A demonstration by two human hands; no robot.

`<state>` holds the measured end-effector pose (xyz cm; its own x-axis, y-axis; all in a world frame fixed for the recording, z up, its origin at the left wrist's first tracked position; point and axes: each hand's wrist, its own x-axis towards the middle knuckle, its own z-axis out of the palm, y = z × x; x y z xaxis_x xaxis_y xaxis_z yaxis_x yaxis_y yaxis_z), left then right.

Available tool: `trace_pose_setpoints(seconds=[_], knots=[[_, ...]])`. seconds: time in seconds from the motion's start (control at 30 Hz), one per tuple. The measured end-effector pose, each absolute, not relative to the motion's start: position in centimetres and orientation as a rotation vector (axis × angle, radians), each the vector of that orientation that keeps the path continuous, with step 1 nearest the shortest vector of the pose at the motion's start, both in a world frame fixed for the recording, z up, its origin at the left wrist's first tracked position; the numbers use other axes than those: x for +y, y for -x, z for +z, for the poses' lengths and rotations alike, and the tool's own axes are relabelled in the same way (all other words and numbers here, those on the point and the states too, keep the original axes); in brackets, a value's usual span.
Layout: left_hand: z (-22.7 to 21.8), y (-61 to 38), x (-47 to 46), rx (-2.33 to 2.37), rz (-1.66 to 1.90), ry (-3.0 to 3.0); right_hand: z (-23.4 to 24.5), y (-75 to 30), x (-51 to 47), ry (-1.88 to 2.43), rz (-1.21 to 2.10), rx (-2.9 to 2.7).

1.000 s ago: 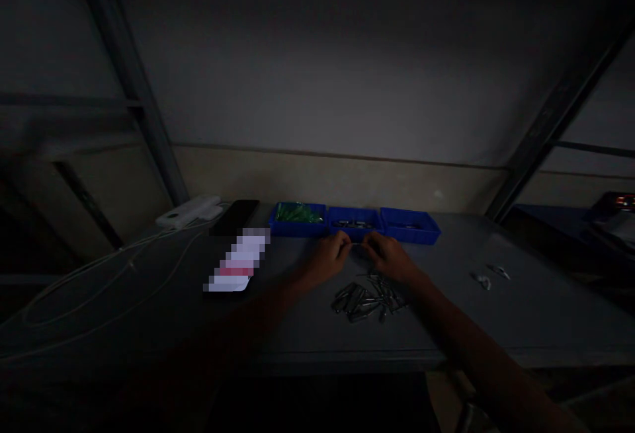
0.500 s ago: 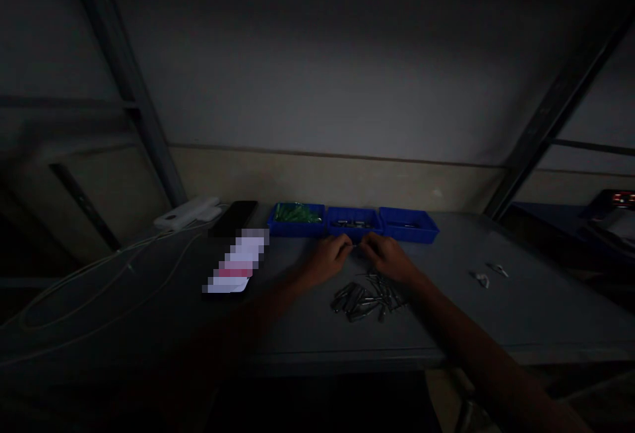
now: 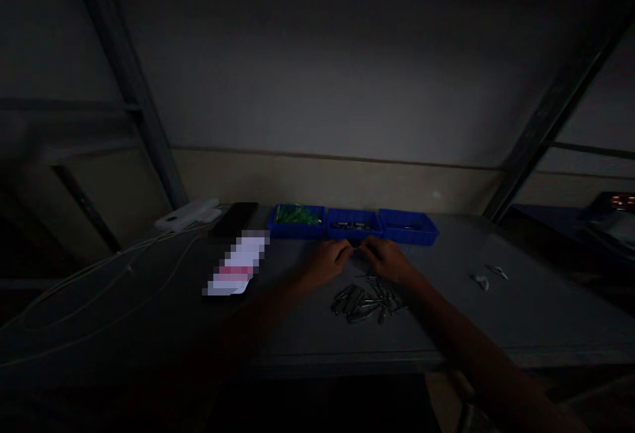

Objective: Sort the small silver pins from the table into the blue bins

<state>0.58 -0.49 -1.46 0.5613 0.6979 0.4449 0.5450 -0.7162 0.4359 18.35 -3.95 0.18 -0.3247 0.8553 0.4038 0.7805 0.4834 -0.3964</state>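
My left hand (image 3: 328, 260) and my right hand (image 3: 387, 258) meet in front of the blue bins, fingertips a small gap apart. Both are closed in a pinch on a small, thin, pale piece (image 3: 355, 248) that bridges the gap; its kind is too small and dark to tell. Just nearer to me lies a loose pile of slim metal parts (image 3: 364, 302), some with thin pointed ends. Behind my hands, the middle blue bin (image 3: 353, 234) holds short metal parts.
A left blue bin (image 3: 296, 231) holds green pieces, a right one (image 3: 409, 237) a few thin bits. Two small pale parts (image 3: 480, 281) lie at right. A lit phone (image 3: 243, 261), a dark flat object (image 3: 235, 218), a white power strip (image 3: 186, 215) and loose cables are at left.
My hands stay almost in place, still pinching the small piece between them. The view has shifted very slightly; the bins and the pile look the same.
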Motion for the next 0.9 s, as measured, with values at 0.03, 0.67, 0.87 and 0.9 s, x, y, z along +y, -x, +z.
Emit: trace_pose_setpoints(seconds=[0.03, 0.67, 0.87, 0.9], knots=[[-1.46, -0.59, -0.50, 1.038, 0.894, -2.547, 0.12, -18.35, -3.91, 1.342, 0.170, -2.164], [-1.58, -0.49, -0.38, 1.056, 0.919, -2.488, -0.07, -18.49, -3.82, 1.298, 0.125, -2.137], [-1.36, -0.43, -0.58, 1.049, 0.930, -2.476, -0.04, -18.53, -3.73, 1.302, 0.157, -2.126], [-1.29, -0.43, -0.66, 1.053, 0.923, -2.474, 0.02, -18.51, -3.79, 1.300, 0.168, -2.113]])
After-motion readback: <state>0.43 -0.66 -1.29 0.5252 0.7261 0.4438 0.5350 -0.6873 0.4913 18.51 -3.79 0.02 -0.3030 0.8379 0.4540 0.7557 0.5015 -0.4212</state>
